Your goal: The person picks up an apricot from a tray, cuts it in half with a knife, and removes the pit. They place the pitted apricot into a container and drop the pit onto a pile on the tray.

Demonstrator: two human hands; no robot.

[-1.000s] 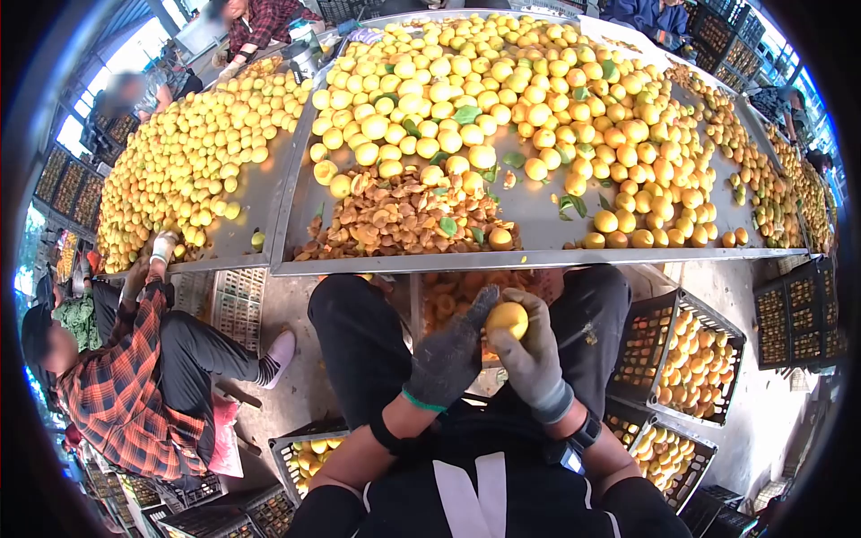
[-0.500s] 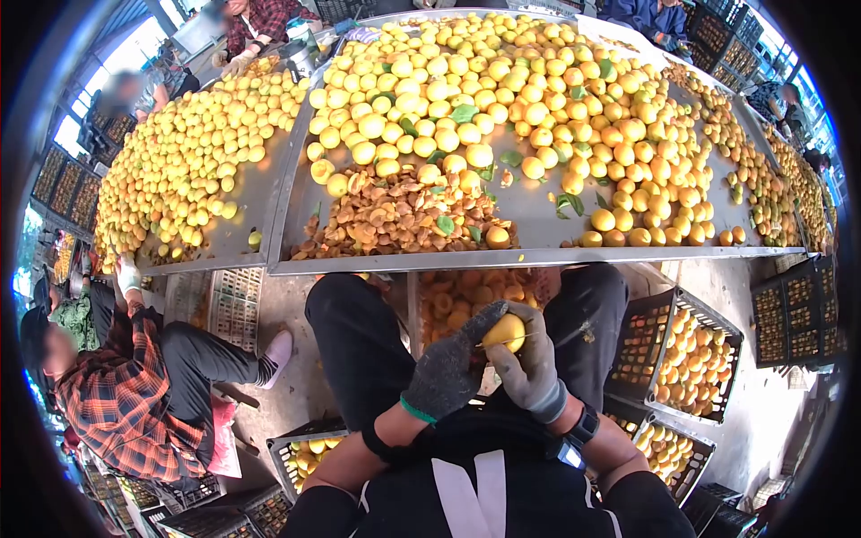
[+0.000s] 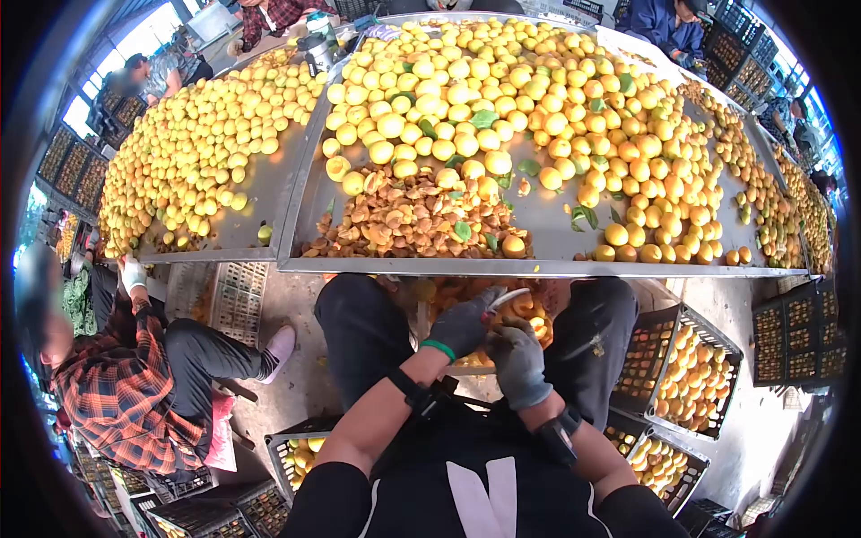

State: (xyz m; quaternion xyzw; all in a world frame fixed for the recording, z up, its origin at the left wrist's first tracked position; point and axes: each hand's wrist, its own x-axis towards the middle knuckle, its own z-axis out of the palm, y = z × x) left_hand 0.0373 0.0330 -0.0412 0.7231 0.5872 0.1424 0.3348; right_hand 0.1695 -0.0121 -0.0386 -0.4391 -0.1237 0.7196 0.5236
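My left hand (image 3: 463, 325), in a dark grey glove, is closed around a small tool with a thin, pale curved blade, apparently a curved knife (image 3: 509, 299). Close beside it, my right hand (image 3: 520, 366) in a lighter grey glove has its fingers curled together. Whatever those fingers hold, if anything, is hidden. Both hands are between my knees, above a crate of opened orange fruit (image 3: 538, 325) that look like apricot halves. On the metal table (image 3: 404, 265) in front of me lies a heap of brownish-orange fruit pieces (image 3: 413, 215), with whole yellow apricots (image 3: 430, 85) behind.
Black crates of apricots (image 3: 695, 368) stand at my right, and another crate (image 3: 300, 457) is by my left hip. A person in a plaid shirt (image 3: 121, 386) sits at the left. More people work around the table's far side. Green leaves (image 3: 484, 118) lie among the fruit.
The whole yellow apricot between my hands is no longer seen there. My hands have shifted slightly forward over the crate, and the curved blade now shows clearly.
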